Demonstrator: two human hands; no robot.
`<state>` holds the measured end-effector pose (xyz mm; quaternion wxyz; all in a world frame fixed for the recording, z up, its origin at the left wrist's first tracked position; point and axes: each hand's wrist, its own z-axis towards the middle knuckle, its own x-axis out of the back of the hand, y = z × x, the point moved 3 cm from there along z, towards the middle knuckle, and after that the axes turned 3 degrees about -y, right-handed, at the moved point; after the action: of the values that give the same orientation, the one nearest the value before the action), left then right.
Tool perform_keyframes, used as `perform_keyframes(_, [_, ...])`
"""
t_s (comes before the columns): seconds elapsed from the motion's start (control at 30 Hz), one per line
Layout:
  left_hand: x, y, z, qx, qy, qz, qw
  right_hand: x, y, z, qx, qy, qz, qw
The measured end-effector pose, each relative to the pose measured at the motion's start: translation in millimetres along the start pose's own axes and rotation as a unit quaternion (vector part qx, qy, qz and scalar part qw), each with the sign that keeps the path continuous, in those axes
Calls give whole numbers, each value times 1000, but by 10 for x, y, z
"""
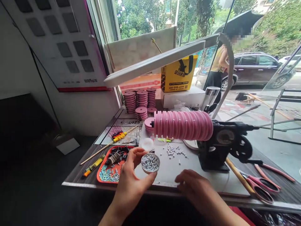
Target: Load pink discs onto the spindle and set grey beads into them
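Head view: left hand [131,175] curled around one small round dish [150,163] of pale beads, thumb and fingertips clamped on its rim, held just above the near edge of the desk [77,175]. Right hand [195,188] loosely closed, fingers bent down, resting on the white mat [171,169] near the edge, holding nothing visible. Loose beads [175,152] scattered farther back, too many to count. One red tray [103,175] left of the dish. One row of pink discs [183,125] on one black winder [223,147]. One pair of pink scissors [261,185] at right.
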<state>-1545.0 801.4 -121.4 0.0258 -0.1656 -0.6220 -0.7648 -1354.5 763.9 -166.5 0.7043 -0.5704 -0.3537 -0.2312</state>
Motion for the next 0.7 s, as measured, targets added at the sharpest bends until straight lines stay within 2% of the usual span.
perform_keyframes(0.13, [62, -106, -41, -6, 21, -9, 1000, -200, -52, -7, 45, 22, 2, 999])
perform_keyframes(0.33, [100, -160, -85, -13, 30, -37, 999, -315, -108, -8, 92, 57, -9, 994])
perform_keyframes(0.53, [109, -156, -87, -15, 35, -48, 998, -398, -227, 168, 126, 54, -129, 982])
perform_keyframes(0.7, [111, -138, -102, -11, 35, -43, 998, -472, -305, 125, 187, 124, -205, 953])
